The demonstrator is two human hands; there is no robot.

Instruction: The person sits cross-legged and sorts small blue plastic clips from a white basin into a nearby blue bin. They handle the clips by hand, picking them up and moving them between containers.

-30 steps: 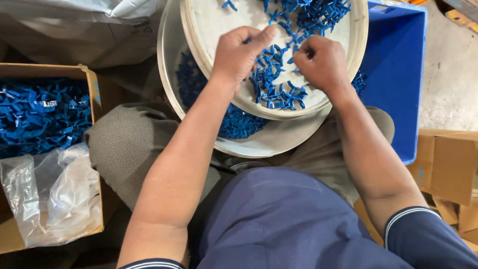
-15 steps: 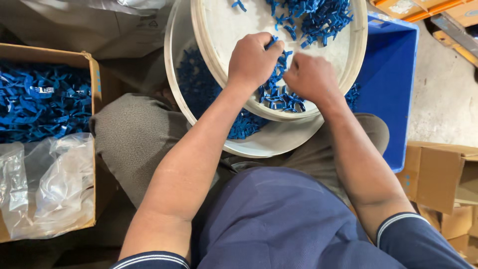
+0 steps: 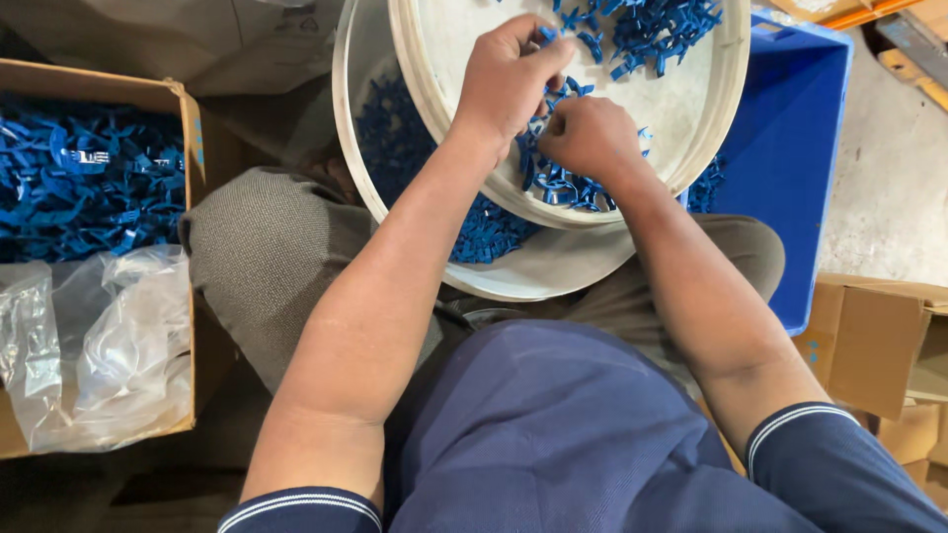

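My left hand (image 3: 509,84) and my right hand (image 3: 591,138) meet over a pile of small blue plastic clips (image 3: 652,35) in a round white tray (image 3: 731,89). Fingers of my left hand pinch blue clips at the pile's near edge. My right hand is curled into a fist on clips right beside it. The tray rests tilted on a larger white basin (image 3: 553,266) that also holds blue clips (image 3: 395,138), sitting on my lap.
A cardboard box (image 3: 193,128) at left holds more blue clips (image 3: 89,178) and a crumpled clear plastic bag (image 3: 109,345). A blue plastic crate (image 3: 790,168) stands at right, with brown cartons (image 3: 879,345) beyond it on the concrete floor.
My two hands have drawn together at the near side of the tray. The view has shifted slightly, the tray and basin sitting more to the right.
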